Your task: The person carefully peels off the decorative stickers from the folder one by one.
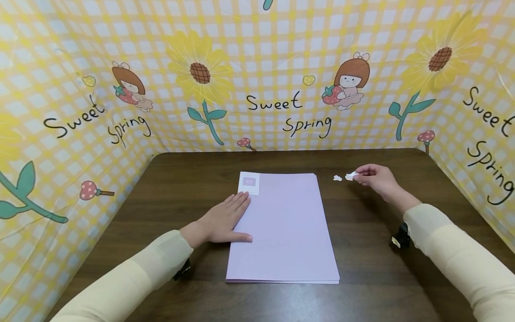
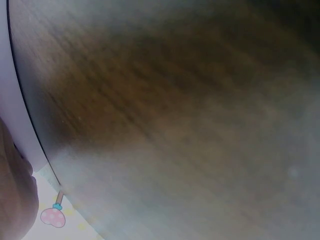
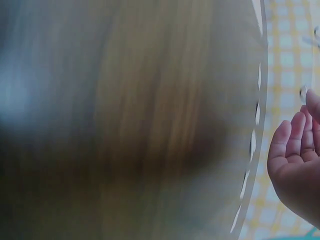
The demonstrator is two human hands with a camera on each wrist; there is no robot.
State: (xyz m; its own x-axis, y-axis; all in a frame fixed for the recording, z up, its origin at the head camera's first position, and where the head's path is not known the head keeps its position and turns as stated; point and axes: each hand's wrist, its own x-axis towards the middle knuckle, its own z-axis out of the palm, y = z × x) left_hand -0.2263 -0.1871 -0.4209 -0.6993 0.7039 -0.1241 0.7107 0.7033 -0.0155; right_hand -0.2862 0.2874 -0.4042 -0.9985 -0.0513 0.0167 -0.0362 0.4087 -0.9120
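Observation:
A lilac rectangular stack of sheets or a folder (image 1: 285,223) lies on the table, with more than one layer showing at its near edge. In its upper left corner is a white square label (image 1: 249,191) with a purple print. Flat across the left edge of the lilac sheets rests my left hand (image 1: 225,219), fingertips by the label and thumb spread. My right hand (image 1: 374,179), right of the sheets, pinches a small white crumpled scrap (image 1: 350,176) between thumb and fingers. Another white scrap (image 1: 337,178) lies just left of it. In the right wrist view the fingers (image 3: 295,132) look curled.
The dark wooden table (image 1: 169,192) has rounded far corners. A yellow checked cloth (image 1: 257,58) with flowers and lettering hangs behind it and along both sides. Dark wrist devices sit under both sleeves, the right one (image 1: 402,235) showing more.

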